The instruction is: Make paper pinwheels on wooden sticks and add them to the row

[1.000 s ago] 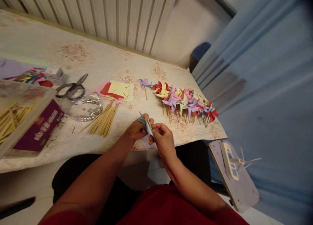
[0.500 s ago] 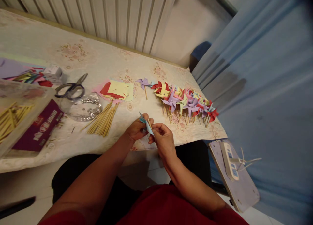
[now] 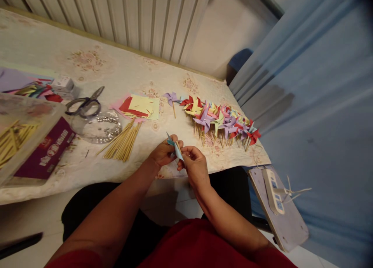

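Over the table's front edge, my left hand (image 3: 163,153) is closed on a light blue paper pinwheel (image 3: 178,151), seen edge-on with its stick lying along it. My right hand (image 3: 194,161) meets it from the other side, fingertips pinched at the pinwheel's lower end; its fingers partly hide what they grip. Left of the hands lies a fan of thin wooden sticks (image 3: 124,143). Behind those is a stack of coloured paper squares (image 3: 142,105). A round clear dish (image 3: 100,129) of small shiny metal pieces stands farther left.
Finished pinwheels (image 3: 205,119) crowd the table's right side, with one purple pinwheel (image 3: 171,99) lying apart. Scissors (image 3: 85,105) lie by the dish. A clear plastic box (image 3: 52,140) stands at left. A power strip (image 3: 274,191) rests on a small board beside the blue curtain (image 3: 320,105).
Almost nothing differs. Both hands stay at the blue pinwheel, which has shifted very slightly to the right.
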The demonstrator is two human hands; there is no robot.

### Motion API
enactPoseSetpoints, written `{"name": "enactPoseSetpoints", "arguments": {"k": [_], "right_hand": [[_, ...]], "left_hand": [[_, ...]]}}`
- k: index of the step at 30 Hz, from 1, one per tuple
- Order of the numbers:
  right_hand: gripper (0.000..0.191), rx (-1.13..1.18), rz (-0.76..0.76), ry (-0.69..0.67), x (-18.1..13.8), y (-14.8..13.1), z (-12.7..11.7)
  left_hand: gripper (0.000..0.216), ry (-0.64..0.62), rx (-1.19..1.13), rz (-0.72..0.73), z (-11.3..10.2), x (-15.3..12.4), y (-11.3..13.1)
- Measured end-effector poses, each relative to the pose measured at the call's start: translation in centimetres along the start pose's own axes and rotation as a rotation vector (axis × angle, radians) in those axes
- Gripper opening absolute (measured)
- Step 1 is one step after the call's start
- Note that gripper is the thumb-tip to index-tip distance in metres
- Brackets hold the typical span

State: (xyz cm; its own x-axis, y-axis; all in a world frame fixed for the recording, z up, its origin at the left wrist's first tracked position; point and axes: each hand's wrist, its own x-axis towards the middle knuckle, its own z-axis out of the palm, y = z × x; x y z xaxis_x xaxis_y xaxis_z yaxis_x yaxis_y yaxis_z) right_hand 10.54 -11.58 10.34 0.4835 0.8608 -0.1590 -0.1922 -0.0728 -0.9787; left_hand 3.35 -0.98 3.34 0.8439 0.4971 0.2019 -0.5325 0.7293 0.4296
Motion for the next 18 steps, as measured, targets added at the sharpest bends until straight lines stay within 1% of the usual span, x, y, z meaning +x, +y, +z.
{"name": "enactPoseSetpoints", "arguments": {"k": [4, 14, 18], "right_hand": [[0.017, -0.037, -0.007, 0.001, 0.02, 0.0, -0.05], [0.012, -0.049, -0.058, -0.033, 0.22, 0.32, -0.43], [0.013, -0.068, -0.059, -0.028, 0.35, 0.53, -0.53]], "left_hand": [[0.03, 0.035, 0.011, -0.01, -0.02, 0.05, 0.08], [0.027, 0.01, 0.028, -0.035, 0.15, 0.0, 0.18], [0.029, 0.08, 0.041, -0.015, 0.13, 0.09, 0.21]]}}
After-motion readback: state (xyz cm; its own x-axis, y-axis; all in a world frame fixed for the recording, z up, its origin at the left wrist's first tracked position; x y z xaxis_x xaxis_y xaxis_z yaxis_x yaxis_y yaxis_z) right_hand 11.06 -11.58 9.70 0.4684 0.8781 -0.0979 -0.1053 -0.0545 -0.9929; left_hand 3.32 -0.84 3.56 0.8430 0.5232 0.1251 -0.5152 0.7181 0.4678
